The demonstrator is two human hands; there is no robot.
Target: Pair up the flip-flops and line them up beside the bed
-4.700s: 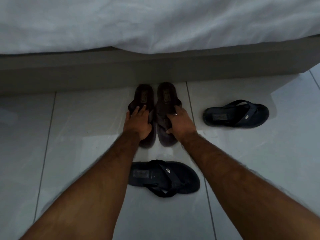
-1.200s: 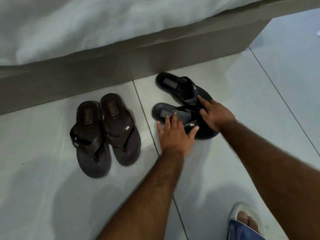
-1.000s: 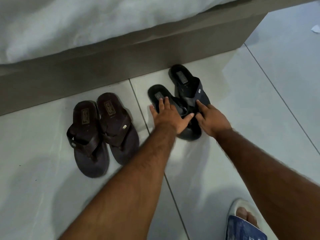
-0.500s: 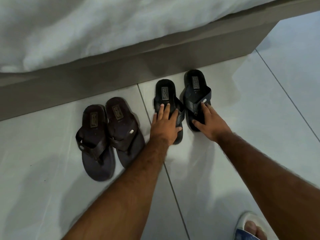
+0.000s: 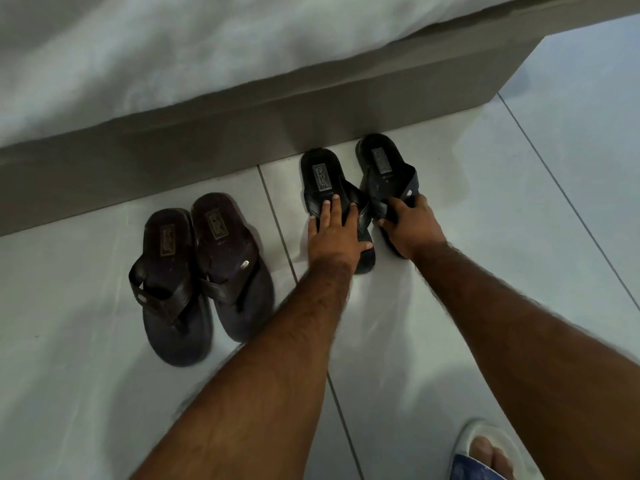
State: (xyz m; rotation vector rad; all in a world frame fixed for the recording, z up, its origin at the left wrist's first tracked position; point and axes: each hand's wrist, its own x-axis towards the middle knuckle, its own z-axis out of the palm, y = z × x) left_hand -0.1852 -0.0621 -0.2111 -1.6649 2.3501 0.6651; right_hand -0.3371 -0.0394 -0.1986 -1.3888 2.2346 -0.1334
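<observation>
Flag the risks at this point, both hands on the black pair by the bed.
1. The black flip-flops have heels against the bed base, while the brown pair sits further out, so the row may end uneven.
2. The left hand lies flat and the right hand curls over a strap; withdrawing could drag them askew.

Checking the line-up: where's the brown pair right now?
In the head view, the brown pair lies side by side on the tiles left of the black pair, slightly out from the bed base.
</observation>
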